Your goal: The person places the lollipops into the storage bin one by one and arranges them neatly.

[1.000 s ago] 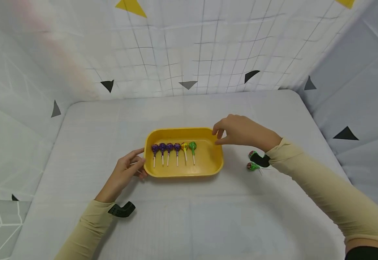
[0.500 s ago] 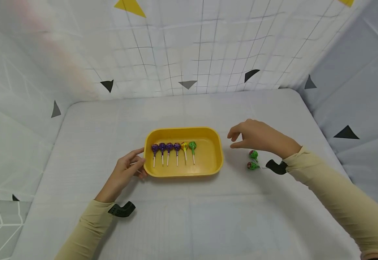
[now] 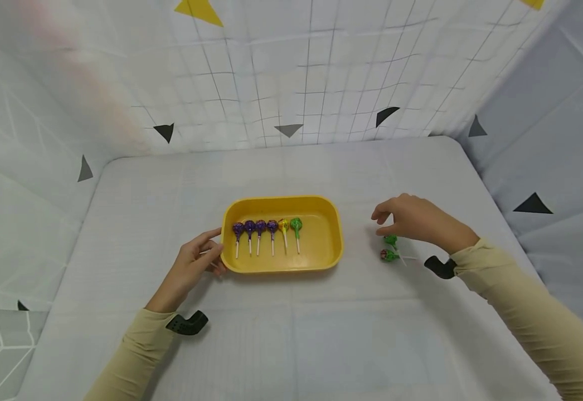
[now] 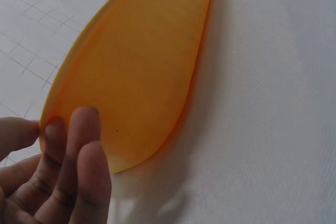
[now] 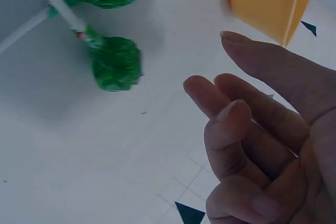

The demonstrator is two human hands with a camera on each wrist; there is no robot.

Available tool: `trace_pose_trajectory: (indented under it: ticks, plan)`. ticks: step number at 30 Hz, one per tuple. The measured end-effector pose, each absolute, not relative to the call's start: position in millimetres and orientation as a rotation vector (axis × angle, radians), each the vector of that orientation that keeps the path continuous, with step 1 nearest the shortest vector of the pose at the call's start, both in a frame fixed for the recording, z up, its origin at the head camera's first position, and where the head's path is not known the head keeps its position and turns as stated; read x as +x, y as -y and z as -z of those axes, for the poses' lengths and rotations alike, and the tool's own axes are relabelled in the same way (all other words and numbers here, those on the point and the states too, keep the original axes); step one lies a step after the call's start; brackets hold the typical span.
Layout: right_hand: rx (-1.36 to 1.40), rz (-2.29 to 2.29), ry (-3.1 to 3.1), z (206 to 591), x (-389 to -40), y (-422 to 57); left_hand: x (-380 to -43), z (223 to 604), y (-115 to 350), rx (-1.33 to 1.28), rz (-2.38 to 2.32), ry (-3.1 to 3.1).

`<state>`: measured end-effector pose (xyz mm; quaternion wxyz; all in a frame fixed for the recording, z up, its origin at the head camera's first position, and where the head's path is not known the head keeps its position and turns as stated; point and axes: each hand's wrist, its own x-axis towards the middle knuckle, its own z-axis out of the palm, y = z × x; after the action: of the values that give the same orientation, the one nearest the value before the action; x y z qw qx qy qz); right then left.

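A yellow tray (image 3: pixel 316 262) stands mid-table, with several purple lollipops (image 3: pixel 261 226), one yellow lollipop (image 3: pixel 283 225) and one green lollipop (image 3: pixel 296 224) lying side by side in it. At its left end my left hand (image 3: pixel 191 264) rests with bent fingertips touching the rim and outer wall; no finger reaches inside. To the tray's right, my right hand (image 3: pixel 417 220) hovers with nothing held, thumb apart from the curved fingers. Close below it on the table lie two green-wrapped lollipops (image 3: pixel 388 255), their sticks crossing; the hand partly hides the upper one (image 5: pixel 118 64).
The table (image 3: pixel 291 340) has a white cover. A white sheet with a grid (image 3: pixel 291 72) rises behind it, and a grey sheet (image 3: pixel 557 139) borders the right side. A black band piece (image 3: pixel 440 267) sits at the right wrist, another (image 3: pixel 188 323) at the left.
My right hand has moved away from the tray's right rim, rightward and slightly nearer me, to above the two loose lollipops. The left hand and the tray have stayed put.
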<state>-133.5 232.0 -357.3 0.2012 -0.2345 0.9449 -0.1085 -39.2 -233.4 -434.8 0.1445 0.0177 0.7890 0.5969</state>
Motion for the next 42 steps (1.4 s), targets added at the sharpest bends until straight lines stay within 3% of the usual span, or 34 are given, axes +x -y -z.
trace_pose_trajectory:
  ticks: [42]
  plan:
    - [-0.620, 0.314, -2.618, 390.7, -130.2, -263.2, -38.8, 434.9, 233.7, 0.047, -1.709, -2.276]
